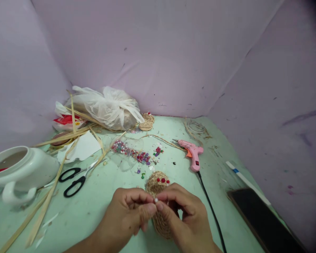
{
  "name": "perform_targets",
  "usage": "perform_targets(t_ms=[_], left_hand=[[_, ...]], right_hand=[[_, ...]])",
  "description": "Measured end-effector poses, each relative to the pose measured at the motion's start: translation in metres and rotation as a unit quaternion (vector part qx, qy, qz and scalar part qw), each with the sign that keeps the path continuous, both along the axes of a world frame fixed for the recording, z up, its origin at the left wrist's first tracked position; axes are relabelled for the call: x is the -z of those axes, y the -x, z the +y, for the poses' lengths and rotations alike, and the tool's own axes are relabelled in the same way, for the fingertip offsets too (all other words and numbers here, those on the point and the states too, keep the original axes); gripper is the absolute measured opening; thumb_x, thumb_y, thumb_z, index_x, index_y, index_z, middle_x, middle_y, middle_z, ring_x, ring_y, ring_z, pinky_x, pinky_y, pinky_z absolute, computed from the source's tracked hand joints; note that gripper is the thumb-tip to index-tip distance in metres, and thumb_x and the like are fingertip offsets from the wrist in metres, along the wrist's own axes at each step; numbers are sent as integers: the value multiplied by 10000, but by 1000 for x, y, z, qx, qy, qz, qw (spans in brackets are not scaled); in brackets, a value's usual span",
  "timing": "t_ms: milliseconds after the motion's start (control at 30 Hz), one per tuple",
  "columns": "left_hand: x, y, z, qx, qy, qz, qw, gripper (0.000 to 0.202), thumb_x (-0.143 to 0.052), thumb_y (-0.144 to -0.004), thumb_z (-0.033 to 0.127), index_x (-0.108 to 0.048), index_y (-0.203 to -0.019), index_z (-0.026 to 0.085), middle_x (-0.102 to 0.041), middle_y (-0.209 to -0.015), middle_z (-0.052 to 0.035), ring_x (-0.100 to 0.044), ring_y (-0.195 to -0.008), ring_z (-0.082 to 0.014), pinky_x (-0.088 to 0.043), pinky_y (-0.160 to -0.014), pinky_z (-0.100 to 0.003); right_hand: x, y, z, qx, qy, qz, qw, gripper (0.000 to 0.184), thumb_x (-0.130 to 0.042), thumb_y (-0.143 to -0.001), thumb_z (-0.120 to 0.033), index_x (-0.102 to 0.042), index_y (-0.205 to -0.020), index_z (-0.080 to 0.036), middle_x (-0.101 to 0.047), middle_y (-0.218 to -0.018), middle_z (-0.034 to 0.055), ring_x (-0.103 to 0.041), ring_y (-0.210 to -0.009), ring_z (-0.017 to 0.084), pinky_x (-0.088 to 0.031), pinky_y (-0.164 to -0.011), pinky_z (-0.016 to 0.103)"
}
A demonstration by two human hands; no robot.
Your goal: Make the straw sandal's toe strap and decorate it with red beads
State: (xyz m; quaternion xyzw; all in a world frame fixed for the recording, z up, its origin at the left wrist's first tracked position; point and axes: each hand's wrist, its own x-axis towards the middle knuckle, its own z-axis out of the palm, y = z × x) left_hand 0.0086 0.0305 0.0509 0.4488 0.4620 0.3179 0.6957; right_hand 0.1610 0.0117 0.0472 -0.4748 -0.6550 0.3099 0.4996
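Observation:
In the head view, a small white bead (156,200) shows between the fingertips of both hands. My right hand (184,214) pinches it with thumb and index finger. My left hand (131,211) is closed in a pinch right beside the bead; what lies between its thumb and finger is hidden. Beneath both hands lies a small slipper of coiled straw rope (162,226), partly covered by the fingers. Several red beads (163,180) sit in a row across its upper part.
A pink glue gun (193,153) lies right, its black cord (212,211) running forward. Spilled beads (140,156) and black-handled scissors (75,181) lie left of it. A white pot (28,172), straw strips (42,218), plastic bag (105,109) and dark phone (263,219) surround the work area.

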Motion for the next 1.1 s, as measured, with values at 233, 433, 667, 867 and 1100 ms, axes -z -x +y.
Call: perform_targets(t_ms=[233, 433, 667, 867, 1100], left_hand=[[-4, 0, -7, 14, -155, 106, 982, 154, -556, -640, 204, -576, -494, 157, -443, -414, 30, -358, -383, -74, -263, -390, -200], [4, 8, 1, 11, -271, 205, 940, 122, -434, -574, 109, -401, -482, 181, -382, -456, 43, -335, -429, -79, -237, -416, -204], [31, 16, 27, -47, -269, 262, 926, 348, -437, -788, 273, -275, -489, 200, -236, -471, 63, -266, -450, -87, -220, -446, -223], [43, 1, 34, 9, -281, 205, 937, 242, -570, -749, 214, -576, -989, 191, -574, -777, 2, -481, -558, -102, -380, -528, -212], [45, -3, 37, 56, -289, 227, 928, 309, -537, -743, 155, -558, -1049, 187, -596, -888, -12, -486, -571, -96, -412, -596, -246]], right_hand=[[5, 1, -9, -44, -46, -53, 997, 136, -573, -743, -90, -664, -806, -169, -599, -637, 31, -518, -473, 109, -408, -418, 223], [-6, -10, -5, -28, -41, -63, 997, 93, -565, -770, -126, -637, -770, -185, -614, -644, 22, -557, -508, 116, -443, -442, 218], [-7, -38, 8, 125, -91, -155, 976, 67, -615, -755, -148, -639, -756, -211, -623, -647, -5, -491, -461, 92, -424, -429, 217], [7, -34, 12, 61, -86, -187, 977, 107, -600, -748, -103, -660, -788, -181, -634, -655, 9, -514, -475, 89, -433, -416, 203], [19, -32, 12, 58, -113, -215, 968, 138, -608, -731, -71, -669, -816, -161, -633, -663, 23, -577, -527, 101, -470, -433, 196]])
